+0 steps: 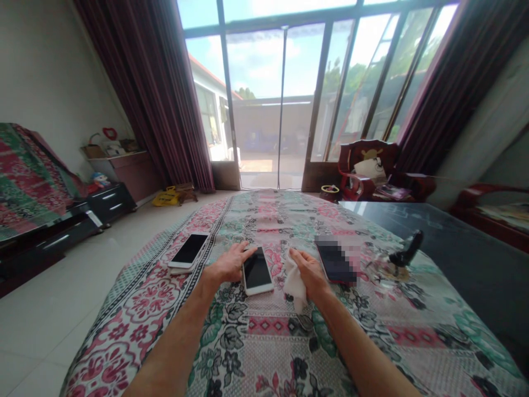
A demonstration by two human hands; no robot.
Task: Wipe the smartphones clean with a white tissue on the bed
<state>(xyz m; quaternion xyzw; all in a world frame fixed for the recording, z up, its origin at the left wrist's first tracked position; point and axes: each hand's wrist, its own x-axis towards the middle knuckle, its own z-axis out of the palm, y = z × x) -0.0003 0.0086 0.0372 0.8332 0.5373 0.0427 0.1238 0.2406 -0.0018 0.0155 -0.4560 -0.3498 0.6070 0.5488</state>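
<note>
A white-framed smartphone [258, 271] lies face up, its dark screen showing, in the middle of the patterned tablecloth. At its upper left edge is my left hand [232, 262], fingers stretched out, a fingertip touching the phone's upper end. To the right of that phone, my right hand [308, 270] is closed on a white cloth [294, 281], which hangs down beside the fingers. Further left, a second white smartphone [190, 250] rests face up on top of another light, flat item. A dark phone-like slab [335, 260], partly pixelated, lies right of my right hand.
The tablecloth [264, 353] covers a rounded table. A black object on a clear base [407, 251] stands at the right. Beyond it is a dark tabletop [446, 237]. A red wooden chair [351, 165] and a yellow bag [166, 197] are farther back, near glass doors.
</note>
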